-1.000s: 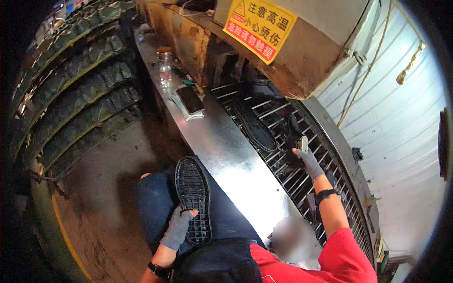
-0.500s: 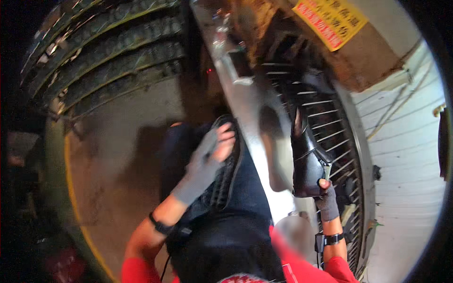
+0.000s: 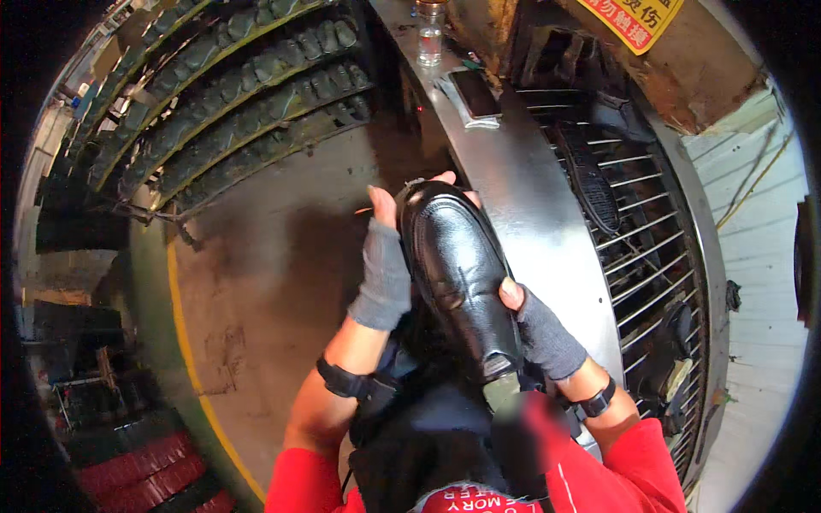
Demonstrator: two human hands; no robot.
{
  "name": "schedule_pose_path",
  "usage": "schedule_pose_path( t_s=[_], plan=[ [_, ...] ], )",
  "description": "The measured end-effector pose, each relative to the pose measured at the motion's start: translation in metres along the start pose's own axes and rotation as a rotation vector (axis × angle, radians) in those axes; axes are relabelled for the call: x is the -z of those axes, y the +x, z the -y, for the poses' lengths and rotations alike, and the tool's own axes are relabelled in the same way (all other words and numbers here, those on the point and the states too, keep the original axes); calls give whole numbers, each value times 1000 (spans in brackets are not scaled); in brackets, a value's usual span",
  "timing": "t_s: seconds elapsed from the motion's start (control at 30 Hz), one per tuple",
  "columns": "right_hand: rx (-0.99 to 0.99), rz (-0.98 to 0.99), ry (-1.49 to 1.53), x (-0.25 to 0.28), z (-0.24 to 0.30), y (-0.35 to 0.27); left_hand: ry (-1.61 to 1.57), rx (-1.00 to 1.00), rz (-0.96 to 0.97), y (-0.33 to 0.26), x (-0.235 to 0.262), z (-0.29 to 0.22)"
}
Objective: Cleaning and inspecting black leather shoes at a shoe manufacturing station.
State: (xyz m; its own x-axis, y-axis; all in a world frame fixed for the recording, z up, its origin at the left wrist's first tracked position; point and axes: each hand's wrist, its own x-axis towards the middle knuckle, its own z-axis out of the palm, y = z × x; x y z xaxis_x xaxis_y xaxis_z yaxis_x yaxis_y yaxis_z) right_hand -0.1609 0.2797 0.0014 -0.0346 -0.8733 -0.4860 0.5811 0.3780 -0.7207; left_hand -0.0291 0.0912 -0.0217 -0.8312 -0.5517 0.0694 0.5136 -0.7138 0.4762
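Note:
A glossy black leather shoe (image 3: 457, 256) is held over my lap, its toe pointing away from me. A pale greenish piece (image 3: 503, 392) shows at the heel opening. My left hand (image 3: 385, 265), in a grey fingerless glove, cups the toe end; its fingertips come out on the far side and its thumb stands apart on the left. My right hand (image 3: 543, 329), gloved likewise, grips the heel end from the right, thumb on the upper. The shoe's underside is hidden, so I cannot tell whether a sole lies against it.
To my right runs a shiny steel ledge (image 3: 547, 214) with a phone (image 3: 475, 92) and a clear bottle (image 3: 430, 43) on it. Beyond is a barred metal rack (image 3: 641, 265) holding a black sole (image 3: 590, 184) and more shoes (image 3: 667, 355). Shelves (image 3: 256, 81) of dark shoes stand far left.
My right hand has brought the shoe from over the rack to my lap. My left hand, earlier on a black sole, is now at the shoe's toe; that sole no longer shows there.

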Motion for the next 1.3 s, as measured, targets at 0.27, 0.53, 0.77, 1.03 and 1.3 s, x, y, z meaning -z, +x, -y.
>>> schedule_pose_path(
  t_s=[0.27,0.53,0.77,1.03,1.3],
  plan=[
    [45,-192,50,23,9,-4,1475,-403,-304,27,127,27],
    [108,-134,268,6,12,14,398,-146,21,26,29,-51],
    [48,18,268,0,-35,34,396,-28,-2,5,2,-45],
    [43,8,180,-7,-25,37,431,-10,34,-2,3,-43],
    [46,-1,72,-15,-19,30,589,-58,-63,-24,-13,-47]
  ],
)
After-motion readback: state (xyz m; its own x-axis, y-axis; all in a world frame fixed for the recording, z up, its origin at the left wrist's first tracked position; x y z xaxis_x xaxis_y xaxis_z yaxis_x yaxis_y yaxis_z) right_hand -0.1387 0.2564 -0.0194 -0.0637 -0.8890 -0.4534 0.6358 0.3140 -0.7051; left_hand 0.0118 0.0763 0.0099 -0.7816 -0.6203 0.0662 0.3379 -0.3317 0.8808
